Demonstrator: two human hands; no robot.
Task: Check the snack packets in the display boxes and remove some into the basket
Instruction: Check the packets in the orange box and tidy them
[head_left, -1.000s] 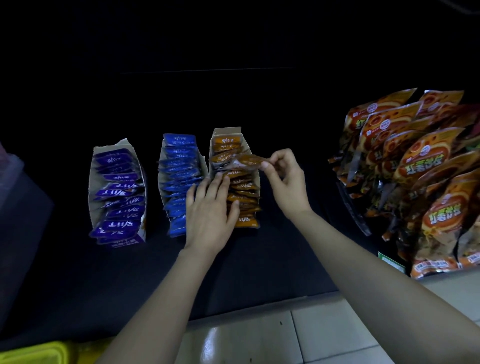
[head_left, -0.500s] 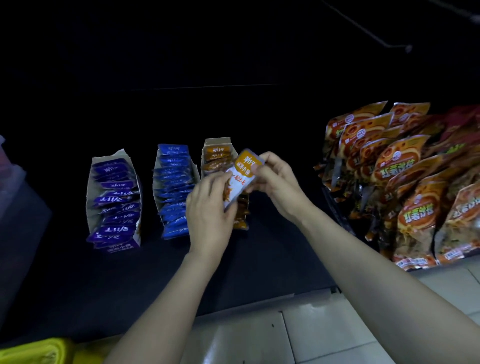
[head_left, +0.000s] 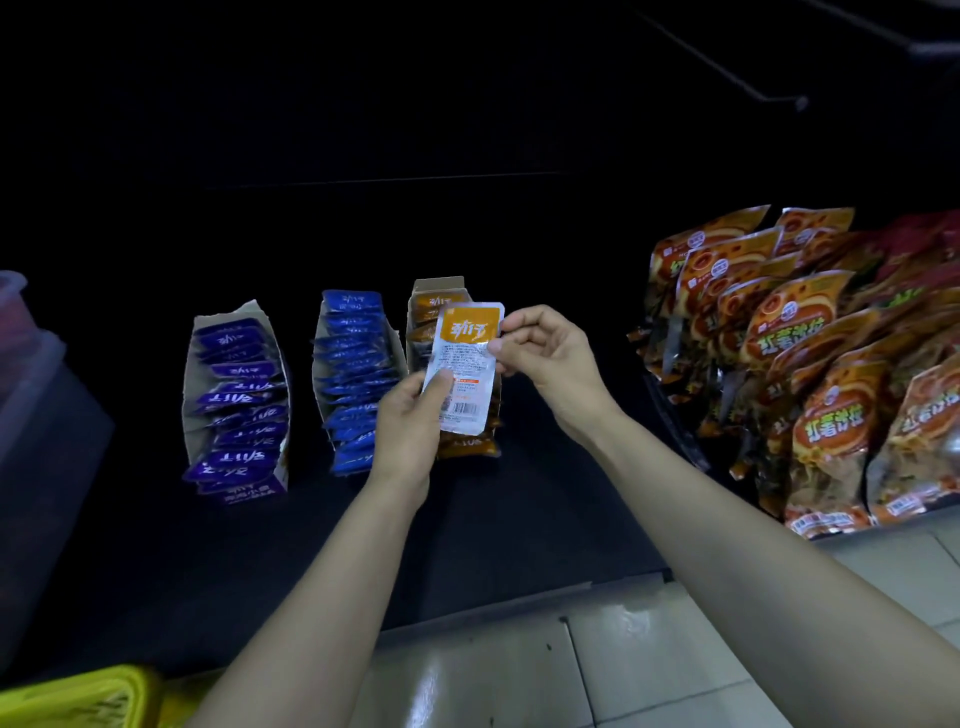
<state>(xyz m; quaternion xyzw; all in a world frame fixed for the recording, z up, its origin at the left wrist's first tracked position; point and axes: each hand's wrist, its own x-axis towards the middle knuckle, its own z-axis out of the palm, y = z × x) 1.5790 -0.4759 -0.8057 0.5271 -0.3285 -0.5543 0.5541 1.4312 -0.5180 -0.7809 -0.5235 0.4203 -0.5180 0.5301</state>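
Pulled packet (head_left: 465, 369) from box (head_left: 435, 287), turned its printed back up. Pinching it mid-frame with left hand (head_left: 410, 418) and right hand (head_left: 545, 358). Probably checking label; basket (head_left: 78, 696), lower left, not yet used.

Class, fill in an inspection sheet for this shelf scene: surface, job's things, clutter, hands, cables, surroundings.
Surface: dark shelf, dimly lit.
Job's things: orange packet held up, barcode side showing; orange box, blue box, purple box in a row; yellow basket at lower left.
Clutter: large snack bags stacked at right.
Hands: left hand and right hand both pinch the orange packet.
Cables: nothing seen.
Surroundings: pale tiled floor below the shelf.
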